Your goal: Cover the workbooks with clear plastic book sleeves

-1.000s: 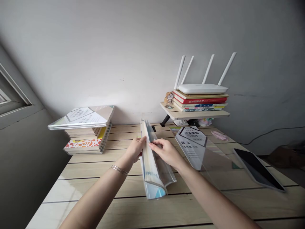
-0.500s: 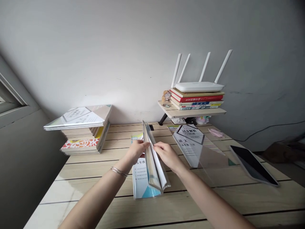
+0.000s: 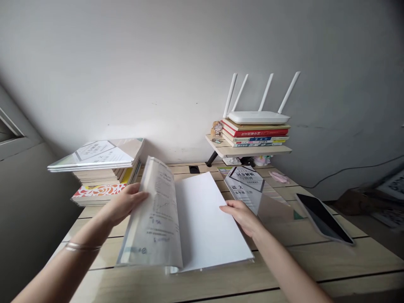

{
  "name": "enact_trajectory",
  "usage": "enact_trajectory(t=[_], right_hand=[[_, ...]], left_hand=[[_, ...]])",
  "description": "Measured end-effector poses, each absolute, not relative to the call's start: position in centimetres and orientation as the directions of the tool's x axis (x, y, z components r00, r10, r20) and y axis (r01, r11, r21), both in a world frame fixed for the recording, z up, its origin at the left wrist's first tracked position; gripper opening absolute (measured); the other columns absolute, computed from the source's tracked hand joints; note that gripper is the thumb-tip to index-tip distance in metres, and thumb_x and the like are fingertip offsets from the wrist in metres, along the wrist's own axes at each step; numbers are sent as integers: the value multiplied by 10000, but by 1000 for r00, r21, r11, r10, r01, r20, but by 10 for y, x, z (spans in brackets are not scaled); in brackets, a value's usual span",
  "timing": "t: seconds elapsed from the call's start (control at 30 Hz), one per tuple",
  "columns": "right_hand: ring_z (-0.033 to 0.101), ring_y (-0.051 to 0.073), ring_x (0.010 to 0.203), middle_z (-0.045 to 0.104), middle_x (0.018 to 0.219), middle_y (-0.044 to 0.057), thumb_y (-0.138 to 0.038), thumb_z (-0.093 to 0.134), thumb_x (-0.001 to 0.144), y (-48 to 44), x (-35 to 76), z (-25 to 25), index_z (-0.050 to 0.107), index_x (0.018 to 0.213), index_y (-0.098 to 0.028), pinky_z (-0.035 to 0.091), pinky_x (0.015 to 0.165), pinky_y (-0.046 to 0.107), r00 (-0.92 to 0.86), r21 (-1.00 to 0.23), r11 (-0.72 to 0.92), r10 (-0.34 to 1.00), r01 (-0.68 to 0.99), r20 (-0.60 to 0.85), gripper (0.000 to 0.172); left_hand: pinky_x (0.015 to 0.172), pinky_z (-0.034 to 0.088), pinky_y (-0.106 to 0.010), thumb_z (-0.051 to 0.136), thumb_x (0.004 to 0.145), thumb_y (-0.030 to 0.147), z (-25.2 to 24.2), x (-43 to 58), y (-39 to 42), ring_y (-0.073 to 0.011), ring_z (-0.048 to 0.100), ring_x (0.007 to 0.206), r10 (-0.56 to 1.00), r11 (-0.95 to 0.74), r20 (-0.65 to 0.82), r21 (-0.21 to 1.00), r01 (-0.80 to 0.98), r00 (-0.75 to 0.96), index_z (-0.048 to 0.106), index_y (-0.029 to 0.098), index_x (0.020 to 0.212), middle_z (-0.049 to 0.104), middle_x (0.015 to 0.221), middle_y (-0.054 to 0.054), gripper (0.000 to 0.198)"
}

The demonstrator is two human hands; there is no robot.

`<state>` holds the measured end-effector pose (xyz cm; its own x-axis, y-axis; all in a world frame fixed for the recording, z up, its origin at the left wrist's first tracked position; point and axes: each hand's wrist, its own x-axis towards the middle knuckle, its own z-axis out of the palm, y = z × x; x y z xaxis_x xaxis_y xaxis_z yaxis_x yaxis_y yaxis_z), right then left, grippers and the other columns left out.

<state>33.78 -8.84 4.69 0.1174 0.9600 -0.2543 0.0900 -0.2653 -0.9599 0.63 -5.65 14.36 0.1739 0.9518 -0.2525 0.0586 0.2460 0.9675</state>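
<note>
A workbook (image 3: 159, 210) lies opened out between my hands, its printed left pages raised and slightly blurred. Its right side shows a blank white page (image 3: 210, 227). My left hand (image 3: 128, 202), with thin bracelets at the wrist, grips the outer edge of the left pages, thumb on top. My right hand (image 3: 241, 216) pinches the right edge of the white side, with most fingers hidden beneath. Just beyond the right hand, a grey-white workbook (image 3: 244, 187) in a clear cover lies flat on the table.
At the left stands a stack of books (image 3: 101, 179). A white router (image 3: 259, 117) sits on several books on a small raised shelf (image 3: 249, 150). A tablet (image 3: 325, 216) lies near the table's right side, with a pink item (image 3: 279, 176) behind it.
The workbook, held nearly upright and partly parted before, is now spread wide. My left hand has moved left with its pages; my right hand has moved right and lower. The view has shifted slightly.
</note>
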Motion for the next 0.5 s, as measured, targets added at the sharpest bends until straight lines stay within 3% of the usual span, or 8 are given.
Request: enact_trajectory(t=[0.13,0.33,0.5], right_hand=[[573,153,559,640,596,20,-341,666,566,-93,359,21,601,617,-157,399,527,245,109,-930,-349,935,115,-338,202],[454,108,484,507,489,-41,-399,672,543,-100,370,7,508,552,-187,304,476,227,121,-872,-396,918,287,-377,268],[371,89,476,418,467,-64,-418,643,546,-104,366,13,429,529,-204,248,474,227,116,-865,-356,934,353,-337,304]], left_hand=[[700,541,-355,761,616,310,135,-41,-81,-247,659,753,907,339,-346,938,73,241,634,152,815,675,752,-40,285],[774,533,-342,736,614,371,99,-83,-99,-251,648,887,886,418,-445,888,191,130,616,185,938,682,888,-41,392],[682,539,-331,493,732,292,59,-88,-95,-219,663,809,949,313,-298,831,461,-106,517,177,1080,666,940,-65,368]])
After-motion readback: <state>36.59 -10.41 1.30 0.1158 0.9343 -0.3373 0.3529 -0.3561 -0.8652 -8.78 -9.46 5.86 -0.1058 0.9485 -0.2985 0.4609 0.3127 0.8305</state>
